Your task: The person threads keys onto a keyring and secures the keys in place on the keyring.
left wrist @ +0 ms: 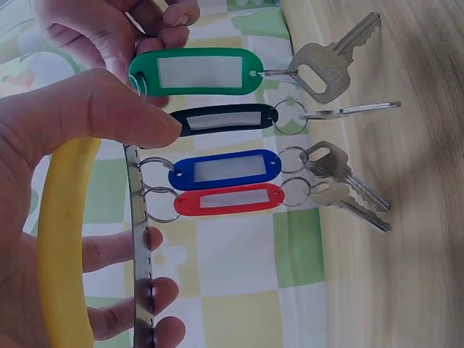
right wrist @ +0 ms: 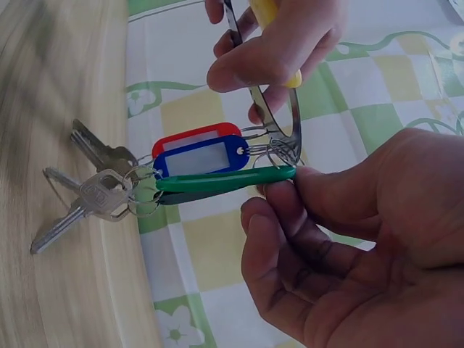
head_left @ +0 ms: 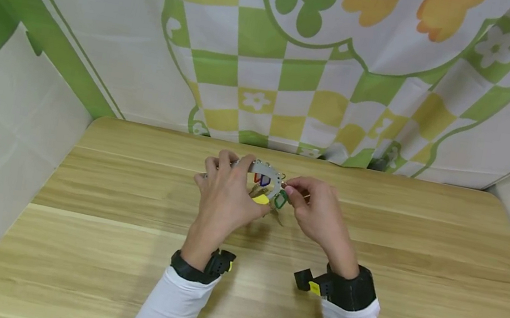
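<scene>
My left hand [head_left: 226, 193] grips a curved metal key holder [left wrist: 138, 254] with a yellow handle [left wrist: 65, 239]; the thumb lies along it and the fingers wrap behind. From the holder's small rings hang a green key tag [left wrist: 250, 71], a black key tag [left wrist: 264, 116], a blue key tag [left wrist: 268, 167] and a red key tag [left wrist: 272, 194]. Each tag carries a silver key [left wrist: 319, 72] on a split ring. With thumb and fingertips my right hand [head_left: 322, 212] pinches the ring end of the green tag, right beside the holder's edge.
Under the hands is a wooden table [head_left: 118, 249]. Behind it hangs a checkered green, yellow and white curtain [head_left: 299, 76], touching the far edge. White sheeting [head_left: 43, 90] stands along the left side. Both wrists wear black camera straps [head_left: 351, 290].
</scene>
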The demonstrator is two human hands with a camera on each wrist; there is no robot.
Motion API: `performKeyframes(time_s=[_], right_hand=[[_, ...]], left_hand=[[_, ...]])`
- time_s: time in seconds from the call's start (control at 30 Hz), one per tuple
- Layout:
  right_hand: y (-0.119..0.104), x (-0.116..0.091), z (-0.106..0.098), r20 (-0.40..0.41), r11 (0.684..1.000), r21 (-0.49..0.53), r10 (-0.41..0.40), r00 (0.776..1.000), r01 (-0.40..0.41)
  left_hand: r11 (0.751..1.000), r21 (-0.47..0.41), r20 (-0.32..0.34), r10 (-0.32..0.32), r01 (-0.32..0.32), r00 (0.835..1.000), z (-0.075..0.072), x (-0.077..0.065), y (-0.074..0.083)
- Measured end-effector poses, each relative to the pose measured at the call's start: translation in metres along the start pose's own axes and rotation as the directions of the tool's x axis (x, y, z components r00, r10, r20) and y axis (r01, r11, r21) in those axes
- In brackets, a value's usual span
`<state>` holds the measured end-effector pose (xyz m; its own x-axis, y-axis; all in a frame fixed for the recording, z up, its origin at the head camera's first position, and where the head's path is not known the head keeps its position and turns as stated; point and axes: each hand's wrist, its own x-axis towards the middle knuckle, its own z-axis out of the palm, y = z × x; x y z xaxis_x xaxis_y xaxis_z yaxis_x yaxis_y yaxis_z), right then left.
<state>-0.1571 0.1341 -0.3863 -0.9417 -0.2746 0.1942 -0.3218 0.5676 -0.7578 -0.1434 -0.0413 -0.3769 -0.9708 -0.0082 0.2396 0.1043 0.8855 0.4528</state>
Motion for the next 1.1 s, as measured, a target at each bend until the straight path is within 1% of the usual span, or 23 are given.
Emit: performKeyframes(time_s=[0.2,0.4,0.6,0.8,0.97,1.1], right_hand=[[0.003,0.0001,-0.0015,0.062,0.999,0.033,0.004,0.998,-0.006],[0.0056,0.0009,-0.0035,0.123,0.995,0.099,0.01,0.992,-0.022],[0.0066,0.0015,-0.0039,0.146,0.993,0.112,0.022,0.989,-0.039],[0.008,0.0016,-0.0037,0.139,0.991,0.121,0.03,0.99,-0.047],[0.0081,0.0013,-0.0033,0.103,0.995,0.099,-0.026,0.994,0.016],[0.0075,0.0011,-0.0016,0.051,0.997,0.036,-0.074,0.996,0.072]], left_hand=[[1.0,0.007,0.004,0.003,-0.003,1.0,0.0,0.0001,0.0001],[1.0,0.008,0.017,0.002,-0.002,1.0,-0.0001,0.0002,0.001],[1.0,0.012,0.024,-0.003,0.003,1.0,-0.0004,0.0007,0.0009],[1.0,0.013,0.028,-0.005,0.005,1.0,-0.001,0.0011,0.0008],[1.0,0.014,0.028,-0.004,0.004,1.0,-0.0013,0.0009,0.0008],[1.0,0.015,0.026,-0.001,0.001,1.0,-0.0013,0.0005,0.0013]])
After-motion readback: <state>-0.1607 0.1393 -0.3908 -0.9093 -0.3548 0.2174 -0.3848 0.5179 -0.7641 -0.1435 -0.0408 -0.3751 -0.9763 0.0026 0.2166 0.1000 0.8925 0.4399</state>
